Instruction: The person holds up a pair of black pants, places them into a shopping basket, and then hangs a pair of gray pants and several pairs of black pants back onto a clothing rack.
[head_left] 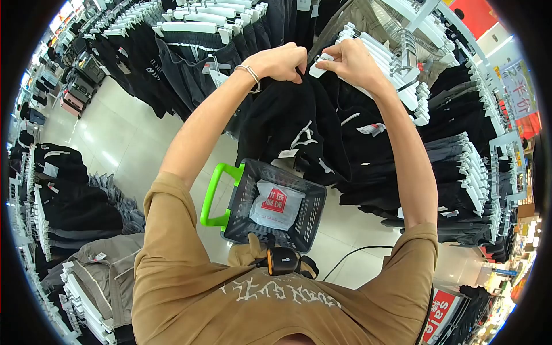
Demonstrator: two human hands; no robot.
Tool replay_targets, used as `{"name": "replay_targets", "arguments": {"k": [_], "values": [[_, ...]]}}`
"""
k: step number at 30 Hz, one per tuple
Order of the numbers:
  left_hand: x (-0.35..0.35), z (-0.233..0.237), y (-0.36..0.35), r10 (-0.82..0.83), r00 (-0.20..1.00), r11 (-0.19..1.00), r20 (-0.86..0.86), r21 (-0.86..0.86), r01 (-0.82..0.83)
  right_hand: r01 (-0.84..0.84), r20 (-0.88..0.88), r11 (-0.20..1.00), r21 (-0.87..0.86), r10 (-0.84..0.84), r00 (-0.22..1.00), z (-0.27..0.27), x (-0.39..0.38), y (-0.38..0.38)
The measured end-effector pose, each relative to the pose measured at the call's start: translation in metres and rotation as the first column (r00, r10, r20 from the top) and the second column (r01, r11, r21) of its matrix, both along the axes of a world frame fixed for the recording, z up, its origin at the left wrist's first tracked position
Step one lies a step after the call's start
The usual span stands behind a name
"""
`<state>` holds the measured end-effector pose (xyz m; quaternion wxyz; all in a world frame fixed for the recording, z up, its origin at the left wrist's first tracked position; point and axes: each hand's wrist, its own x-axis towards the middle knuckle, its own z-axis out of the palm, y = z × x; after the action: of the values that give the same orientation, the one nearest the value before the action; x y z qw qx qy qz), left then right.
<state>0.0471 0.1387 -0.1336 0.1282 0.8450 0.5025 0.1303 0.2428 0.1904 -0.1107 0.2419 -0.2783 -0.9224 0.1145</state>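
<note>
My left hand (286, 62) is closed on the top edge of a pair of black pants (282, 118). The pants hang down with white print and a white tag showing, and cover the basket's far edge from above. My right hand (352, 62) pinches the white clip end of a hanger (322, 64), just right of my left hand. Whether that clip still grips the pants is hidden by the dark cloth and my fingers.
Below the pants stands a dark shopping basket (238, 221) with a green handle (208, 195), holding a white plastic bag (278, 204). Racks of dark pants (129, 63) flank both sides. A metal rail (408, 49) carries many white hangers at the upper right.
</note>
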Motion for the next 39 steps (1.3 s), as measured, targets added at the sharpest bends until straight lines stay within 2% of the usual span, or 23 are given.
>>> {"name": "replay_targets", "arguments": {"k": [3, 5, 14, 20, 21, 23, 25, 30, 35, 37, 38, 39], "values": [[0.001, 0.001, 0.000, 0.021, 0.999, 1.000, 0.027, 0.000, -0.021, 0.005, -0.014, 1.000, 0.022, -0.004, 1.000, -0.001, 0.001, 0.000], [-0.001, -0.001, 0.003, -0.027, 0.998, 0.997, 0.057, 0.072, 0.023, 0.013, 0.003, 0.999, 0.033, -0.014, 1.000, 0.001, 0.001, -0.001], [0.000, -0.006, 0.008, -0.076, 0.974, 0.992, 0.211, 0.115, 0.052, -0.006, -0.042, 1.000, 0.022, 0.007, 0.999, -0.002, 0.003, -0.001], [0.003, -0.002, 0.003, -0.015, 0.977, 0.996, 0.212, 0.090, -0.005, -0.012, -0.017, 1.000, -0.014, 0.012, 1.000, 0.000, 0.003, -0.003], [0.003, -0.004, 0.004, -0.014, 0.977, 0.996, 0.212, 0.088, -0.004, -0.028, -0.052, 0.999, 0.022, 0.029, 0.998, -0.003, 0.002, -0.002], [0.003, -0.007, 0.006, -0.067, 0.969, 0.986, 0.238, 0.167, 0.027, -0.042, -0.088, 0.998, 0.056, 0.047, 0.995, -0.005, 0.003, 0.000], [0.005, -0.005, 0.003, -0.066, 0.970, 0.985, 0.235, 0.173, 0.025, -0.020, -0.033, 0.999, 0.037, 0.021, 0.999, -0.002, 0.004, -0.002], [0.006, -0.002, 0.003, -0.081, 0.973, 0.977, 0.215, 0.208, 0.035, -0.044, -0.043, 0.998, 0.053, 0.046, 0.998, -0.005, 0.004, 0.004], [0.010, -0.002, 0.002, -0.068, 0.980, 0.993, 0.187, 0.107, 0.048, -0.074, -0.043, 0.994, 0.075, 0.078, 0.996, -0.010, 0.006, 0.003], [0.013, -0.008, 0.008, -0.118, 0.970, 0.991, 0.211, 0.095, 0.100, -0.040, 0.049, 0.999, 0.013, 0.039, 0.998, -0.010, 0.008, 0.003], [0.013, -0.010, 0.011, -0.133, 0.977, 0.986, 0.165, 0.119, 0.114, 0.022, 0.123, 1.000, -0.008, -0.021, 0.992, -0.010, 0.009, 0.004], [0.016, -0.009, 0.012, -0.149, 0.981, 0.981, 0.121, 0.142, 0.132, 0.037, 0.116, 0.999, -0.005, -0.037, 0.993, -0.017, 0.013, 0.007]]}}
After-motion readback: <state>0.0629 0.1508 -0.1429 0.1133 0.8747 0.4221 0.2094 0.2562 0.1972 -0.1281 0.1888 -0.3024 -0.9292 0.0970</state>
